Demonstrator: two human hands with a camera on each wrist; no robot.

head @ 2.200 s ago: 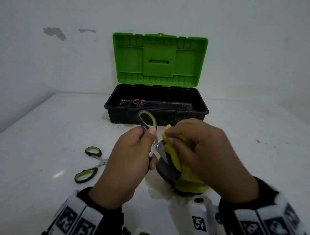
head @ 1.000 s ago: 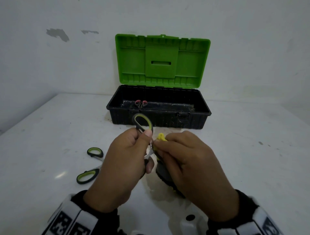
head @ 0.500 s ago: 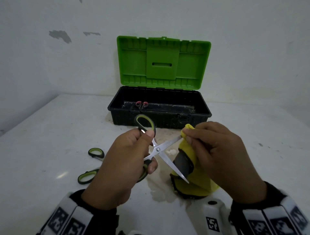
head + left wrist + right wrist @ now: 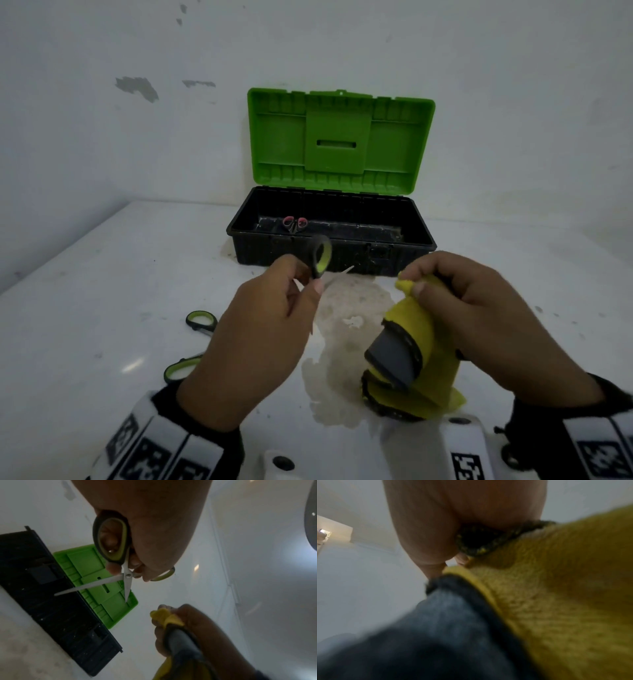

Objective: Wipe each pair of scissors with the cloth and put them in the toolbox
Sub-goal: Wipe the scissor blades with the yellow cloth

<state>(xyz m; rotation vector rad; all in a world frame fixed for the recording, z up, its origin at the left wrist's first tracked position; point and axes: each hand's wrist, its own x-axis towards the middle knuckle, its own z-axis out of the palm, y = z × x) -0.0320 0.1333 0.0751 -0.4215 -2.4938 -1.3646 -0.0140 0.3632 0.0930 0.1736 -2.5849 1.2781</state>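
Rigid, sharp scissors (image 4: 320, 257) are gripped by their handles in the left hand (image 4: 260, 346); soft cloth (image 4: 416, 346) is pinched by the right hand (image 4: 479, 325).

A: Seeing only one handle loop of the held scissors (image 4: 321, 255) from the head view; left hand (image 4: 260, 346) covering the rest, blades reading as a faint blur.
B: Confirming. Second scissors (image 4: 191, 346) on the table partly hiding behind that hand.
A: Right wrist view blurring heavily, cloth (image 4: 556, 588) filling the frame, fingers mostly covered.
B: Small pink-handled scissors (image 4: 294, 223) in the toolbox (image 4: 329, 253) looking too small for detail.
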